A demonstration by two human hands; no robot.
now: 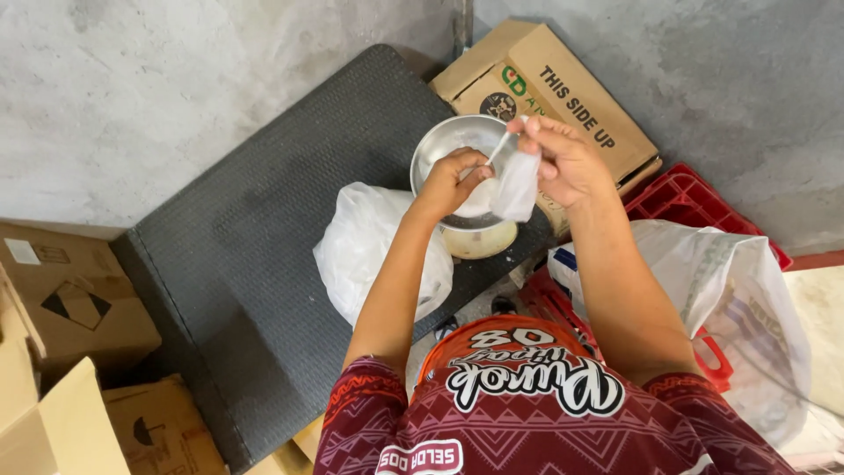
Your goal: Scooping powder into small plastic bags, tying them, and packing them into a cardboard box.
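**Plastic bag being filled over the steel bowl**

Clear small bag (pixel 517 186) hangs over the steel bowl (pixel 448 145), which sits on the dark mat (pixel 264 229). Right hand (pixel 567 158) has its grip pinched tight on the bag's top edge. Left hand (pixel 450 180) is curled at the bag mouth; whether it holds anything, can't tell. Step in hand looks like portioning. Next move calls for keeping the mouth open and steady above the bowl.

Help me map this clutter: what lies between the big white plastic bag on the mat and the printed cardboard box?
In the head view, a metal bowl sits between the white bag and the cardboard box, on a pale round base.
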